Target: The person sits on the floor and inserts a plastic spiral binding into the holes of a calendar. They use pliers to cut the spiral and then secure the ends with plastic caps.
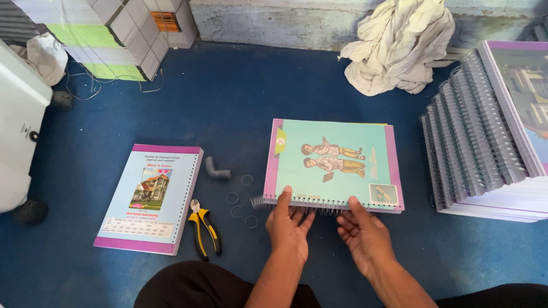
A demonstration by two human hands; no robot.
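You have one view only, from the camera on your head, looking steeply down and forward over your knees at the blue floor (248, 102). It sits close: your forearms enter from the bottom edge. The far wall (312, 0) runs along the top edge, so the view faces it.

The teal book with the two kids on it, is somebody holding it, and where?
Yes. Both hands, left hand and right hand, hold the teal book at its near edge, fingers on the wire spiral binding there.
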